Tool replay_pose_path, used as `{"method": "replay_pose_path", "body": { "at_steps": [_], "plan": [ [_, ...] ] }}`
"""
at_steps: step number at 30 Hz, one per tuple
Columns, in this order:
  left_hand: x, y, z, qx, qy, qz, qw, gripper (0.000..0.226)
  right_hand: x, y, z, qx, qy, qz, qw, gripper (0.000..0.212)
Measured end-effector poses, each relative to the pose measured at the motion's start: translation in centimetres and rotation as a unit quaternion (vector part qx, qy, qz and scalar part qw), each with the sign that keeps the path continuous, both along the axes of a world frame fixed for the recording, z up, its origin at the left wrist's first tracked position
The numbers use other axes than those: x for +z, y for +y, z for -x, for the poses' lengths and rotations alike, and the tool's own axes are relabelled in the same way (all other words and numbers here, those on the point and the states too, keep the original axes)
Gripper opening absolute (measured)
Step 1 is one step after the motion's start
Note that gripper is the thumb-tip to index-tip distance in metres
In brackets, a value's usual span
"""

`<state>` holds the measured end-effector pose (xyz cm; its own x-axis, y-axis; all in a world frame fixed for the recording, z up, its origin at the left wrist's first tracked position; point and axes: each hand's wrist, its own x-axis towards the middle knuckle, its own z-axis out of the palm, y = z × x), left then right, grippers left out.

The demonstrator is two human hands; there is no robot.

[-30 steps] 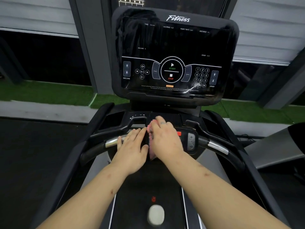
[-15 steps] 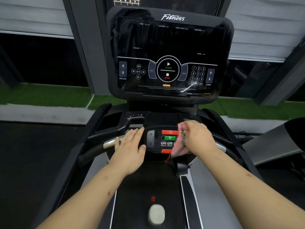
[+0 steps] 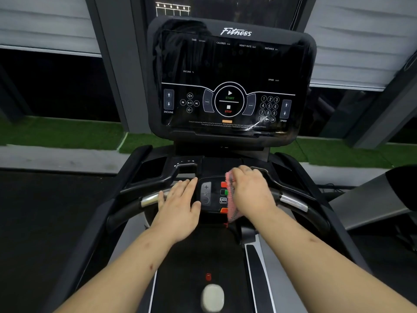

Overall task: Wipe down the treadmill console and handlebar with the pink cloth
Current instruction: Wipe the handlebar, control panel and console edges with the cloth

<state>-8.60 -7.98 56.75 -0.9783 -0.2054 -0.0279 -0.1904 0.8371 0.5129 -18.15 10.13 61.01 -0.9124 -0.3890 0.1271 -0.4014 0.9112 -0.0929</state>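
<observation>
left hand (image 3: 178,213): released, flat on handlebar (image 3: 149,199) | right hand (image 3: 250,192): grasping pink cloth (image 3: 232,197), pressing button panel (image 3: 206,193)

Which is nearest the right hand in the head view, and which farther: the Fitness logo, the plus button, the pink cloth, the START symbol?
1. pink cloth, gripped in the right hand.
2. plus button, just left of the cloth.
3. START symbol, middle of the console.
4. Fitness logo, top edge of the console.
</observation>
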Motion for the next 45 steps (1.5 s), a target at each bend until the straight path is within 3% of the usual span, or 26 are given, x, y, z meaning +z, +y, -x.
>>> {"method": "replay_pose_path", "body": {
  "at_steps": [8, 14, 21, 26, 29, 32, 37, 41, 45],
  "plan": [
    [1.0, -0.2, 0.8, 0.010, 0.001, 0.001, 1.000, 0.060, -0.3, -4.1, -0.2, 0.068, -0.020, -0.003, 0.998, 0.072],
    [2.7, 1.8, 2.4, -0.006, 0.092, 0.036, 0.995, 0.056, 0.5, -2.4, -0.4, 0.042, -0.076, 0.154, 0.984, 0.048],
    [2.3, 5.2, 4.5, -0.071, 0.114, 0.074, 0.988, 0.060, 0.8, 0.6, 0.2, 0.055, -0.125, 0.244, 0.960, 0.051],
    [1.6, 5.7, 4.9, -0.074, 0.120, 0.108, 0.984, 0.058, 1.0, 3.3, 1.0, 0.081, -0.150, 0.239, 0.956, 0.056],
    [1.4, 6.4, 4.9, -0.056, 0.136, 0.126, 0.981, 0.058, -0.1, 5.5, 2.2, 0.079, -0.061, 0.235, 0.967, 0.045],
    [1.5, 7.2, 5.1, -0.039, 0.138, 0.142, 0.979, 0.060, -1.7, 7.6, 3.5, 0.068, -0.008, 0.178, 0.982, 0.049],
    [1.6, 10.4, 5.4, -0.036, 0.137, 0.164, 0.976, 0.063, -4.1, 10.7, 4.2, -0.009, -0.138, 0.113, 0.984, 0.062],
    [0.6, 13.3, 6.1, -0.042, 0.139, 0.194, 0.970, 0.059, -6.0, 12.0, 4.5, 0.023, -0.117, 0.033, 0.992, 0.059],
    [-0.5, 14.7, 6.6, -0.041, 0.148, 0.231, 0.961, 0.056, -6.5, 12.2, 4.9, 0.035, -0.111, 0.018, 0.993, 0.064]
  ]
}}
